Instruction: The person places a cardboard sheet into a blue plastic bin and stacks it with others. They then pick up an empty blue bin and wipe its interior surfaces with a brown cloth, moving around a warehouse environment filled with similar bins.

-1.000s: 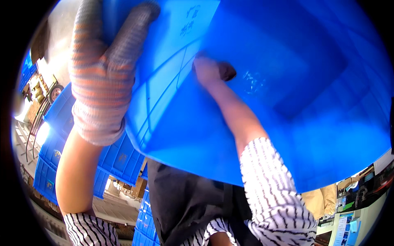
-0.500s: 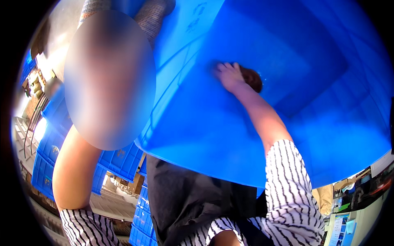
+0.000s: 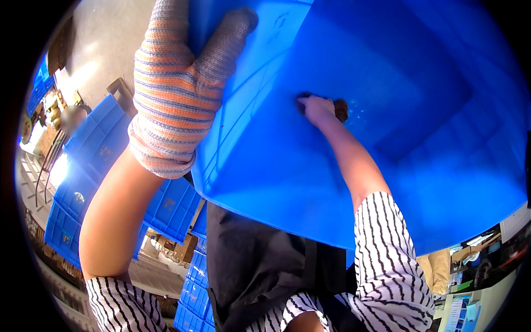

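Observation:
A big blue plastic crate (image 3: 387, 182) fills most of the view, tilted with its inside toward me. My left hand (image 3: 177, 83), in a striped orange and grey knit glove, grips the crate's left rim with the thumb over the edge. My bare right hand (image 3: 316, 106) reaches deep inside and presses a small dark brown pad or cloth (image 3: 340, 109) against the crate's inner wall. Small wet specks show on the plastic beside it.
Stacks of blue crates (image 3: 94, 182) stand at the left and lower left on a pale floor. A dark apron (image 3: 260, 265) and striped sleeves show below. Shelves and clutter lie at the far left and lower right.
My right hand with the brown pad has shifted across the inner wall, first rightward, then slightly up. The gloved left hand keeps its grip on the rim.

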The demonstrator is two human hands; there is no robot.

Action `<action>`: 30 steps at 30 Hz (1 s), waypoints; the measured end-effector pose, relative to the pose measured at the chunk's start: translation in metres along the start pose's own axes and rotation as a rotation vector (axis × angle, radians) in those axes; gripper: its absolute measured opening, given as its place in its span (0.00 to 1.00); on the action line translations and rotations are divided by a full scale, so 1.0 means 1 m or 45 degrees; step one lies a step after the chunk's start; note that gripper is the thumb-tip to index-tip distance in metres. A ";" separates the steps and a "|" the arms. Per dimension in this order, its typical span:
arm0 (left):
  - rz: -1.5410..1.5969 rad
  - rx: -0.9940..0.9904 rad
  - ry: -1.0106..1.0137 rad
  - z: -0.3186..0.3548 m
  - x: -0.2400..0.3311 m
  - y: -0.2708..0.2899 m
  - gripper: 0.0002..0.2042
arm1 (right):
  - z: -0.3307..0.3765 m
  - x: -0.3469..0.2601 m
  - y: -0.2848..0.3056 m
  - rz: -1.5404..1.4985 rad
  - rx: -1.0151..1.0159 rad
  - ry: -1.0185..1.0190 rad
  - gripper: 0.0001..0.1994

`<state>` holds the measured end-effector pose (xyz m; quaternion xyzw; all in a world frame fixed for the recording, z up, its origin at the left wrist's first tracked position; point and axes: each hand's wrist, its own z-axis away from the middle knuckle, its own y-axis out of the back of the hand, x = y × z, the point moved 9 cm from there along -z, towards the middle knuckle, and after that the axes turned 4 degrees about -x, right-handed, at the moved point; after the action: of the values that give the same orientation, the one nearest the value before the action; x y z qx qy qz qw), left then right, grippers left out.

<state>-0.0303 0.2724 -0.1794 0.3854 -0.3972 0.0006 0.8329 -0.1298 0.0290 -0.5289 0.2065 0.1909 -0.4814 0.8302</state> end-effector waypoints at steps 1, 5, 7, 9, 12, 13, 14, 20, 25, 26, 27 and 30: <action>-0.381 -0.046 -0.301 0.000 0.018 -0.003 0.18 | 0.007 0.003 0.000 -0.018 -0.033 -0.034 0.18; -0.273 -0.037 -0.244 0.001 0.010 0.001 0.19 | 0.001 -0.016 0.005 -0.049 0.003 -0.023 0.17; -0.256 -0.044 -0.236 0.000 0.008 0.000 0.20 | -0.022 -0.048 0.008 -0.053 0.128 -0.005 0.14; -1.077 -0.141 -0.908 0.011 0.043 -0.021 0.21 | -0.043 -0.068 0.012 0.051 0.052 0.011 0.15; -0.215 -0.125 -0.232 -0.002 0.021 -0.009 0.16 | -0.036 -0.065 0.006 0.184 0.118 0.189 0.17; -0.041 -0.098 -0.090 -0.003 0.015 -0.009 0.15 | -0.028 -0.059 0.005 0.227 0.183 0.275 0.18; -0.055 -0.058 -0.066 -0.004 0.015 -0.008 0.14 | -0.015 -0.050 0.006 0.226 0.286 0.299 0.18; -0.193 0.056 -0.099 -0.006 0.010 -0.001 0.17 | 0.050 0.055 0.108 0.290 1.129 0.169 0.23; -0.310 -0.019 -0.191 0.000 0.023 -0.003 0.16 | 0.061 0.096 0.246 0.199 1.603 -0.210 0.23; -0.279 -0.080 -0.127 -0.003 0.020 -0.007 0.16 | 0.036 0.090 0.235 0.345 1.479 -0.245 0.24; -0.251 -0.081 -0.073 -0.005 0.016 -0.007 0.16 | 0.009 0.076 0.218 0.480 1.344 -0.265 0.25; -0.171 0.038 0.077 -0.003 0.007 0.002 0.16 | -0.012 -0.028 0.125 0.591 0.774 0.077 0.26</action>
<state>-0.0240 0.2736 -0.1752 0.4232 -0.3452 -0.0378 0.8369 -0.0342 0.1117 -0.5050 0.4951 0.0121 -0.3091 0.8119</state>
